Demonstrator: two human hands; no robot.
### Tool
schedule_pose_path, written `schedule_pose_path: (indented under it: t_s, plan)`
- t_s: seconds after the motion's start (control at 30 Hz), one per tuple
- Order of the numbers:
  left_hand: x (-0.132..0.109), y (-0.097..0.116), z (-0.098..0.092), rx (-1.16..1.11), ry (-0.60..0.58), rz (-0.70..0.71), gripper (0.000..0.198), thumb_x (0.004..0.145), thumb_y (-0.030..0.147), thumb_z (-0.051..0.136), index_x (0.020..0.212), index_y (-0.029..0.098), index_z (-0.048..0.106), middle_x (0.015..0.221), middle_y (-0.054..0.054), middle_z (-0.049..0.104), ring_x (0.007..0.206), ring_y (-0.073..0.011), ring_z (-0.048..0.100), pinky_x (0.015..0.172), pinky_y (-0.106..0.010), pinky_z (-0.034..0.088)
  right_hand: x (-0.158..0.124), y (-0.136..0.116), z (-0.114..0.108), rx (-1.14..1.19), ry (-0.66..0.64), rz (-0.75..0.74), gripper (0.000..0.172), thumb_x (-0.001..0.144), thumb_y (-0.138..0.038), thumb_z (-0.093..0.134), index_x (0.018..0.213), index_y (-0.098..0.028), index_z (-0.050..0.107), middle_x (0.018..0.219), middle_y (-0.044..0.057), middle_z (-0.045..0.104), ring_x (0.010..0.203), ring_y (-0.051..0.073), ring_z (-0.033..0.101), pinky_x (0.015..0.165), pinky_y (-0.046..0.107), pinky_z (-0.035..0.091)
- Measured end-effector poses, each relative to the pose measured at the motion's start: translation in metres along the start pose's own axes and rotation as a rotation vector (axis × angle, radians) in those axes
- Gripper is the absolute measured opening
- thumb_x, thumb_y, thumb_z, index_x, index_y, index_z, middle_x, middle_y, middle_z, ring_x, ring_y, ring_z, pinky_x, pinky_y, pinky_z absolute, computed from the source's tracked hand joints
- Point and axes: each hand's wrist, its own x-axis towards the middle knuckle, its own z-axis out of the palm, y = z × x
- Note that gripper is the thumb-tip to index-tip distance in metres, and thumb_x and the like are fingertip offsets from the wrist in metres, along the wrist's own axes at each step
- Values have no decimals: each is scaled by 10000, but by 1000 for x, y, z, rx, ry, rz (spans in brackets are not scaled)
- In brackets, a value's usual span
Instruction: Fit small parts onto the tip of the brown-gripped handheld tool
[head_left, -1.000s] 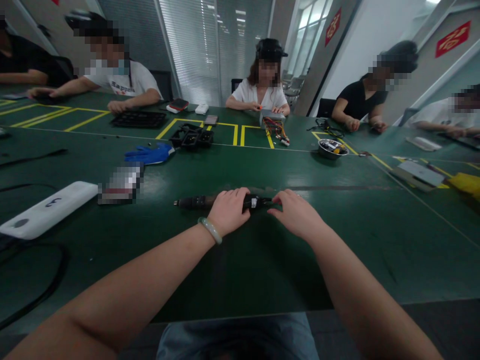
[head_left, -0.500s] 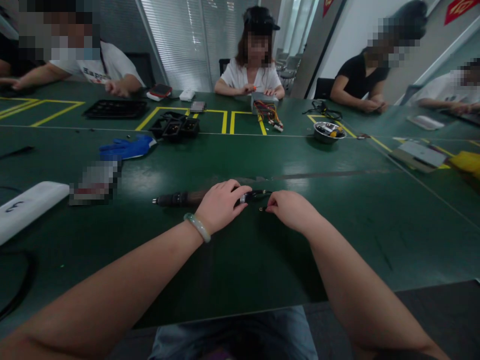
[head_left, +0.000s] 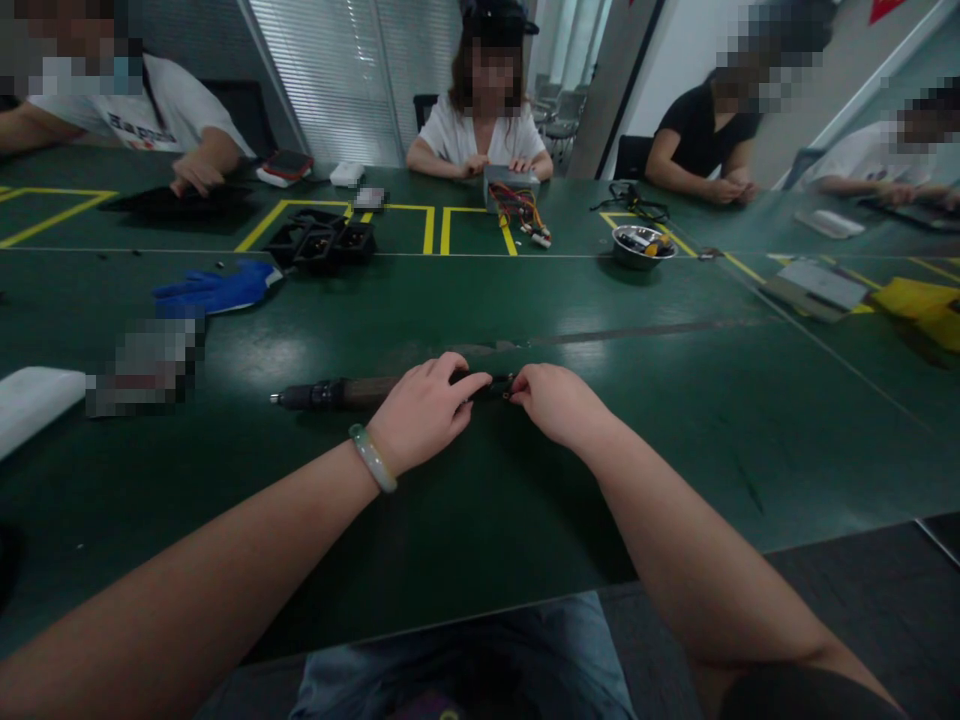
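Observation:
A dark electric screwdriver lies across the green table, its silver tip pointing left. Over its rear half my left hand is wrapped, with a jade bangle on the wrist. At the tool's right end my right hand pinches a small dark piece with a brass-coloured end, close to the tail of the screwdriver. Most of that piece is hidden by the fingers, so its exact kind is unclear, and I cannot tell whether it touches the tool.
Beyond my hands are a blue glove, black plastic parts, a metal bowl of small pieces and a grey box with coloured wires. A white object lies at left. Several people sit across the green table.
My right hand has brought the small piece up against or near the screwdriver's tail. The view has shifted slightly, and a person at far left now has a hand over the black tray.

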Motion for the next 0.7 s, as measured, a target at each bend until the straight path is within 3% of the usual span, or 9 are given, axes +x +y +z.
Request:
schedule_pose_path:
  t_s: [0.3,0.5,0.7]
  plan:
    - [1,2,2,-39,10,-13,333,895,195,491,1211,259,576,1193,-80,488,1028,-233,540,911,-427,471,2,-6,3,46,87,21,111,850,-240,606,902,-221,702,916,26,676,827,184,602,720,286,424]
    - [1,-4,1,-74,12,-15,360,887,201,514,1236,268,571,1212,-73,494,1055,-238,539,914,-429,473,0,-9,-4,85,162,-80,95,852,-247,623,902,-234,703,939,5,669,851,164,593,755,279,426]
    - [1,-6,2,-100,24,-25,364,885,193,513,1233,272,581,1213,-70,498,1062,-237,541,912,-431,476,1,-10,-7,76,123,-97,103,864,-260,618,920,-231,701,957,14,663,864,161,593,766,279,426]
